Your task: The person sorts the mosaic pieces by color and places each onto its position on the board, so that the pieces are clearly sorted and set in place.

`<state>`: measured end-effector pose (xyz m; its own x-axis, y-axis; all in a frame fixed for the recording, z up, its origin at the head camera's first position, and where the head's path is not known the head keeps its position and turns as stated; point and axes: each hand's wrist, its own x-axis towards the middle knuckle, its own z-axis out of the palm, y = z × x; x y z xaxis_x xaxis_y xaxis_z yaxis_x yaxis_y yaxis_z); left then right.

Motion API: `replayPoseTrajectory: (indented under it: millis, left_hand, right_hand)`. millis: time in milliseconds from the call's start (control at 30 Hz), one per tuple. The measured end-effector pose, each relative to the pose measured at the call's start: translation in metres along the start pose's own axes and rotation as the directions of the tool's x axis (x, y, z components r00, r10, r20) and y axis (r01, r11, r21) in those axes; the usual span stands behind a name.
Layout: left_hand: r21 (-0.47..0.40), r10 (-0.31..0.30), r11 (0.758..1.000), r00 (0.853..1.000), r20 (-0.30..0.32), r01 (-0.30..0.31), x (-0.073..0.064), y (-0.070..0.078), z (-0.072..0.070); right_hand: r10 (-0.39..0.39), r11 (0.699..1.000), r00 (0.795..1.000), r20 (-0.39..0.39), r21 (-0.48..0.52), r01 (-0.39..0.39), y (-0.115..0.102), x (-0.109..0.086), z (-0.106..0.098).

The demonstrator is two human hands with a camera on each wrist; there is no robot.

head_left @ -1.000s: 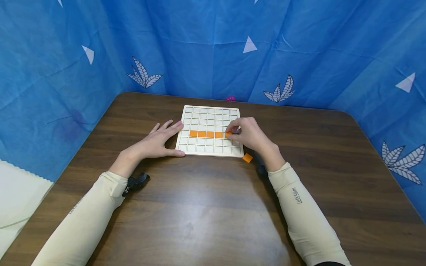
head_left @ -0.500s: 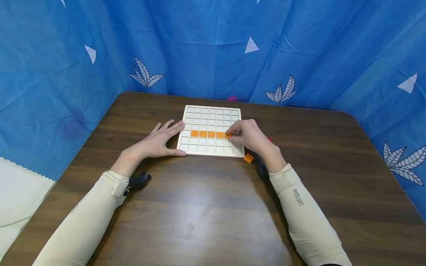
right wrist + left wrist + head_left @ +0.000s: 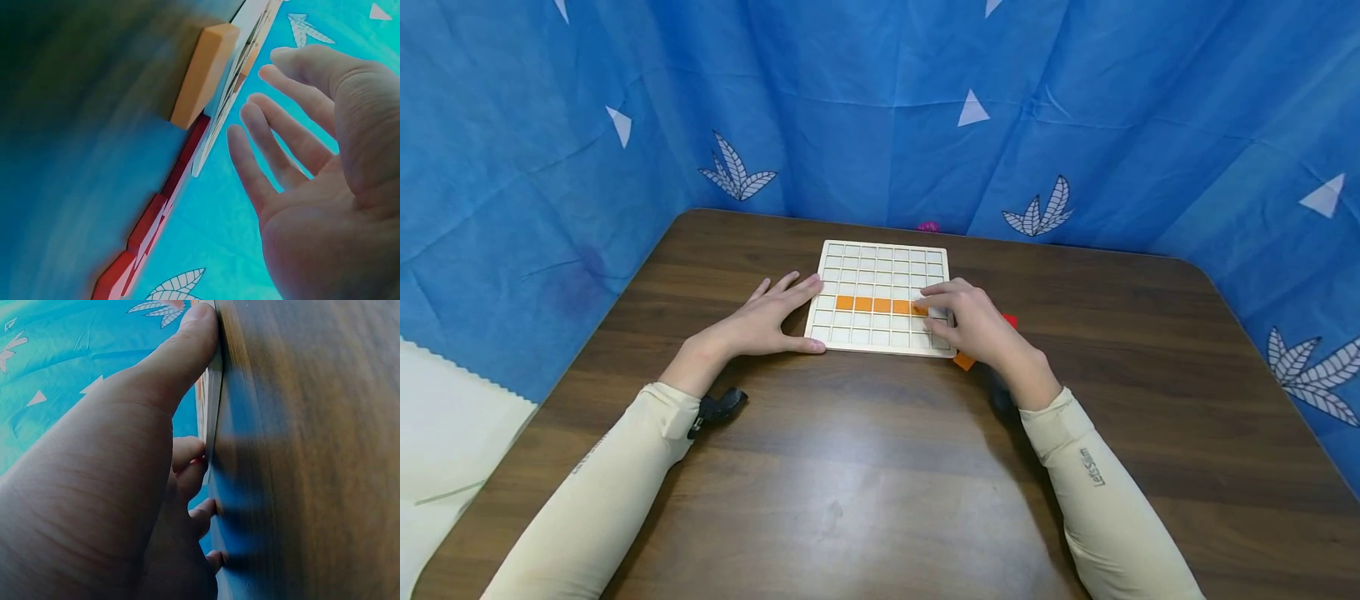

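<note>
– Right grip (image 3: 973, 323): fingers extended and parted from the thumb, pinching nothing. Position: right of centre in the head frame, fingertips at the right end of the orange tile row (image 3: 882, 305). Contact?

– Cannot tell; the fingers partly cover that end. Left grip (image 3: 758, 325)?

– Fingers spread, not curled round anything. Thumb rests on the lower left corner of the grid board (image 3: 885, 277), index fingertip on its left edge.

– Board location?

– Near the centre of the head frame, flat on the tabletop (image 3: 835, 467). The row counts five tiles side by side, in the board's lower half.

– Other pieces?

– Loose orange tile (image 3: 964, 362) just beside the board's lower right corner, partly hidden by the right grip. Red tiles (image 3: 147, 222), at least three, lower left of the right wrist frame.

– Surroundings: blue curtain (image 3: 865, 150) with white leaf and triangle prints across the upper frame; pale sleeves (image 3: 598, 492) entering from lower left and lower right.
</note>
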<state>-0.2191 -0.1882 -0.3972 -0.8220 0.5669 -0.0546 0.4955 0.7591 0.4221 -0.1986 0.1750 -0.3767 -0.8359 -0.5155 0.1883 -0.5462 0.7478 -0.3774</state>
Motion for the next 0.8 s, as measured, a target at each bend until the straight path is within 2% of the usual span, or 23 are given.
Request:
replayPoseTrajectory:
  millis: [333, 433, 633, 800]
  left_hand:
    - [-0.005, -0.001, 1.000, 1.000, 0.005, 0.001, -0.002, -0.001, 0.003]
    - [-0.007, -0.002, 1.000, 1.000, 0.004, 0.002, -0.003, 0.000, 0.004]
    - [-0.006, 0.000, 1.000, 1.000, 0.003, 0.000, -0.002, 0.000, 0.002]
    - [-0.008, 0.002, 1.000, 1.000, 0.006, -0.002, -0.001, 0.000, 0.000]
  right_hand:
    - [-0.046, 0.999, 0.998, 0.036, 0.003, 0.046, -0.002, -0.005, 0.004]
    - [-0.053, 0.998, 0.999, 0.013, 0.018, 0.053, -0.003, -0.010, 0.005]
    - [-0.032, 0.999, 0.996, -0.087, 0.031, 0.034, -0.002, -0.027, -0.001]
    - [-0.024, 0.999, 0.995, -0.095, 0.036, 0.028, 0.005, -0.050, -0.009]
